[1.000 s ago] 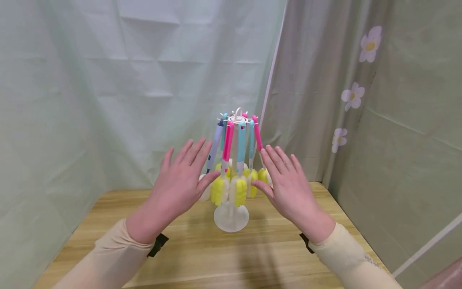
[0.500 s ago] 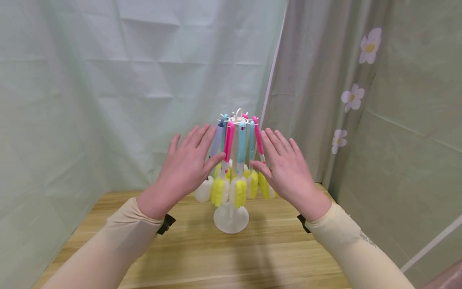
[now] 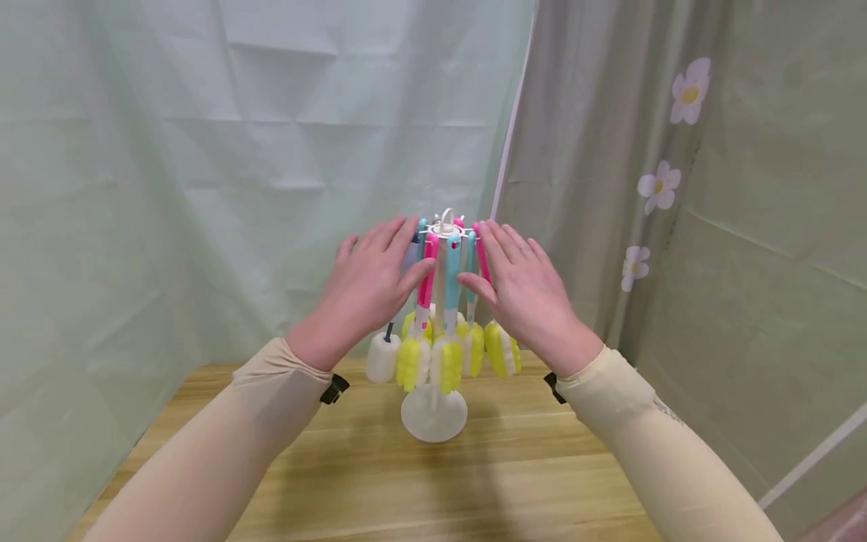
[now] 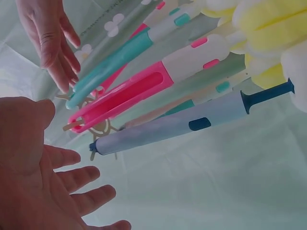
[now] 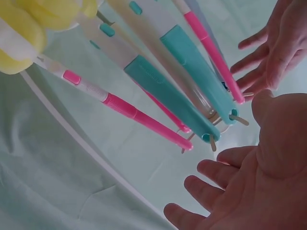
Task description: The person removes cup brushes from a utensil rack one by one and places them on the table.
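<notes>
A white rotating rack (image 3: 434, 414) stands upright with several sponge bottle brushes hanging from its top hooks, heads down. Pink (image 3: 427, 290) and turquoise brushes (image 3: 452, 282) with yellow-and-white heads face me. A lavender brush (image 4: 168, 129) with a white sponge head (image 3: 382, 357) hangs on the left. My left hand (image 3: 369, 286) is held up beside the rack's top, fingers straight, nearest the lavender brush. On the other side my right hand (image 3: 531, 293) mirrors it, close to a pink brush (image 5: 139, 120). Both wrist views show bare palms, apart from the handles.
The rack rests on a wooden table (image 3: 379, 482). Behind it hangs a pale green curtain (image 3: 305, 150), and a grey-green one with white flowers (image 3: 659, 186) is at the right. A pinkish object (image 3: 836, 523) shows at the lower right corner.
Both hands have risen along the sides of the rack and drawn inward, from the brush heads up to the hooks. The rack and brushes stay in place.
</notes>
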Demonstrator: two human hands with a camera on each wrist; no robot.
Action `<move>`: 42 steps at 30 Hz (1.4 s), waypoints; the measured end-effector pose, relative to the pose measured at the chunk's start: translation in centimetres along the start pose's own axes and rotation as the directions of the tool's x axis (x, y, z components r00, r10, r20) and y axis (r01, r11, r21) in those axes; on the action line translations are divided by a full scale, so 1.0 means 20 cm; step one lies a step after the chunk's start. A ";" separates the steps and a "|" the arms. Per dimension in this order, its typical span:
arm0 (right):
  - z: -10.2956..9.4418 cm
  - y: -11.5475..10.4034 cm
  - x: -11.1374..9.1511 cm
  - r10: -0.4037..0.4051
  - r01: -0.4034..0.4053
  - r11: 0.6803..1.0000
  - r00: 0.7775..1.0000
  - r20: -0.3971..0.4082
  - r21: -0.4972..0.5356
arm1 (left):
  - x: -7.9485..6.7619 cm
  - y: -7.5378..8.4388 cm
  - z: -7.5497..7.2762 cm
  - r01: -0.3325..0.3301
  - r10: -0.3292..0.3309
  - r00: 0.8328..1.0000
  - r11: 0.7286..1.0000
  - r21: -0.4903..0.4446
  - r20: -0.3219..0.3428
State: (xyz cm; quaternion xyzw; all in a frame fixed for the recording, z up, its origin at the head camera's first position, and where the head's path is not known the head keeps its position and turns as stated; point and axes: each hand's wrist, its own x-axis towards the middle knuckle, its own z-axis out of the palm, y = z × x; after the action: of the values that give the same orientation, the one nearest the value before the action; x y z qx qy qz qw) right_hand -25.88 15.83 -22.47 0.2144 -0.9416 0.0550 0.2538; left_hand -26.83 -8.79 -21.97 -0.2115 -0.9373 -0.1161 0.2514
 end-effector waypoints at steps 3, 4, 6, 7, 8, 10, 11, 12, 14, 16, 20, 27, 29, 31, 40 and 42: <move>0.00 0.00 0.03 0.008 -0.009 1.000 1.000 0.021 0.011 | 0.04 0.01 0.01 0.013 -0.013 1.000 1.000 -0.013 0.006; 0.01 0.00 0.04 0.009 -0.009 1.000 1.000 0.026 0.016 | 0.05 0.01 0.02 0.016 -0.016 1.000 1.000 -0.018 0.005; 0.01 0.00 0.05 0.012 -0.013 1.000 0.999 0.031 0.026 | 0.07 0.01 0.02 0.021 -0.021 1.000 0.999 -0.026 0.001; 0.01 0.00 0.06 0.013 -0.015 0.999 0.999 0.034 0.031 | 0.08 0.01 0.03 0.024 -0.024 1.000 0.999 -0.030 -0.001; 0.01 0.00 0.07 0.014 -0.015 0.999 0.999 0.035 0.034 | 0.09 0.01 0.03 0.027 -0.027 1.000 0.999 -0.034 -0.002; 0.01 0.00 0.08 0.014 -0.015 0.999 0.999 0.034 0.034 | 0.10 0.01 0.03 0.034 -0.034 0.999 0.999 -0.040 0.001; 0.01 0.00 0.09 0.014 -0.015 0.999 0.999 0.034 0.036 | 0.11 0.01 0.03 0.038 -0.038 0.999 0.998 -0.041 0.001; 0.01 0.00 0.09 0.012 -0.014 0.999 0.999 0.035 0.038 | 0.12 0.01 0.04 0.042 -0.042 0.999 0.998 -0.040 0.002; 0.01 0.00 0.10 0.008 -0.010 0.999 0.999 0.037 0.049 | 0.13 0.01 0.04 0.049 -0.049 0.999 0.998 -0.035 -0.001; 0.02 0.00 0.11 0.005 -0.008 0.998 0.999 0.043 0.069 | 0.13 0.01 0.04 0.049 -0.049 0.999 0.998 -0.028 -0.009; 0.03 -0.02 0.13 0.006 -0.011 0.994 0.999 0.051 0.108 | 0.13 0.00 0.04 0.037 -0.037 0.999 0.999 -0.017 -0.027; 0.04 -0.04 0.15 -0.005 0.002 0.991 1.000 0.022 0.134 | 0.12 -0.01 0.03 0.023 -0.023 0.998 1.000 -0.003 -0.062; 0.05 -0.04 0.15 -0.007 0.005 0.991 1.000 0.015 0.135 | 0.12 0.00 0.03 0.021 -0.021 0.998 1.000 0.001 -0.066; 0.05 -0.05 0.14 -0.010 0.008 0.990 1.000 0.009 0.139 | 0.11 -0.01 0.03 0.019 -0.018 0.997 1.000 0.006 -0.072; 0.05 -0.10 0.13 -0.038 0.040 0.989 0.999 -0.013 0.144 | 0.06 -0.04 0.00 0.007 -0.005 0.995 1.000 0.023 -0.095; 0.04 -0.11 0.12 -0.050 0.053 0.988 0.998 -0.023 0.145 | 0.04 -0.04 -0.01 0.002 0.001 0.995 1.000 0.023 -0.104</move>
State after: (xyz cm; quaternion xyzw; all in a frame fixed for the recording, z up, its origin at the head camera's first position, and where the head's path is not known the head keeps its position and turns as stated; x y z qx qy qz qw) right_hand -27.28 12.78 -22.03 0.2562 -0.9266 0.1191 0.2480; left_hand -27.85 -9.28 -21.49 -0.2020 -0.9243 -0.1160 0.3022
